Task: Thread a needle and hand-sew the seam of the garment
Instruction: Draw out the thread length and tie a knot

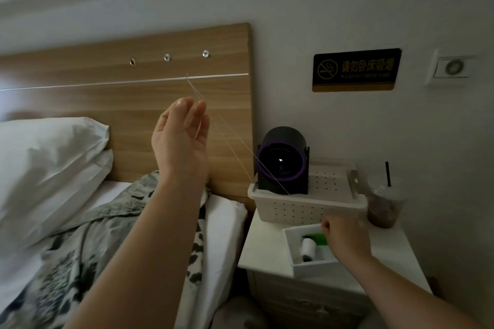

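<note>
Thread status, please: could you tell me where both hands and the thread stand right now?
Left hand raised, fingers pinching thread. Right hand low at small white box, spool inside. Strands taut between hands. Needle not discernible.

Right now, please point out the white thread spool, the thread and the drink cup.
white thread spool (308,246), head view, middle of its side.
thread (235,139), head view, taut stretch right of the raised hand.
drink cup (383,207), head view, middle of its wall.

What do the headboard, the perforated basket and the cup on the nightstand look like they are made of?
Headboard: wood or wood-look laminate, matte, judging by the straight printed-looking grain and a thin metal strip across it.
Basket: white plastic, probably moulded, with regular rows of small holes.
Cup: clear, slightly glossy plastic; the brown drink shows through, with a dark straw.
</note>
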Demonstrator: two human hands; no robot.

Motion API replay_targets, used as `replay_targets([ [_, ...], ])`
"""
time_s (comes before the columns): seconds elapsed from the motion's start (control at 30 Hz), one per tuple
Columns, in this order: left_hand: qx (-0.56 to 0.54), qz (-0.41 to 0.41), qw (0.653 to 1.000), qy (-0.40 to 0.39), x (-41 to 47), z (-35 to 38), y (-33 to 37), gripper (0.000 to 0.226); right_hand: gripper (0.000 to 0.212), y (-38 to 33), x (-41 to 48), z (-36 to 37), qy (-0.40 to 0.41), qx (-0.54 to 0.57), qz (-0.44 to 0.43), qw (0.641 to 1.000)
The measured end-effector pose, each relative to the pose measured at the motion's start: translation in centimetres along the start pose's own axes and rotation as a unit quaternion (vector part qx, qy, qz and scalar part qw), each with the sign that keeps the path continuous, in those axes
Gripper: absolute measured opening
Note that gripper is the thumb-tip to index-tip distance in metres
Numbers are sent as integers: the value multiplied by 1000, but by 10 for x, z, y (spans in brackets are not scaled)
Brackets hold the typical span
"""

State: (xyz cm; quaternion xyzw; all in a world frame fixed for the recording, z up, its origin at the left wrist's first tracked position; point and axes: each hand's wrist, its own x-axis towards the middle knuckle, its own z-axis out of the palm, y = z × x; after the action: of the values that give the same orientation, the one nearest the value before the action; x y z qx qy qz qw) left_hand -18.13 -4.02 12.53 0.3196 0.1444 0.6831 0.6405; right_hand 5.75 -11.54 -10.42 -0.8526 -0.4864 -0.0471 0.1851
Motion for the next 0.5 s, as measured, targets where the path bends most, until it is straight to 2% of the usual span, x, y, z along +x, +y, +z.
replay_targets([
  [0.23,-147,10,988,34,17,-11,28,2,9,-9,-1,19,-42,-63,-19,997],
  [0.3,-177,16,983,39,21,-13,33,8,11,-11,-2,21,-42,-65,-23,997],
  [0.4,-147,30,988,47,25,-17,31,17,17,-13,-1,19,-36,-81,-25,996],
  [0.5,-28,47,998,32,22,-23,23,9,16,-15,3,17,-28,-25,0,999],
])
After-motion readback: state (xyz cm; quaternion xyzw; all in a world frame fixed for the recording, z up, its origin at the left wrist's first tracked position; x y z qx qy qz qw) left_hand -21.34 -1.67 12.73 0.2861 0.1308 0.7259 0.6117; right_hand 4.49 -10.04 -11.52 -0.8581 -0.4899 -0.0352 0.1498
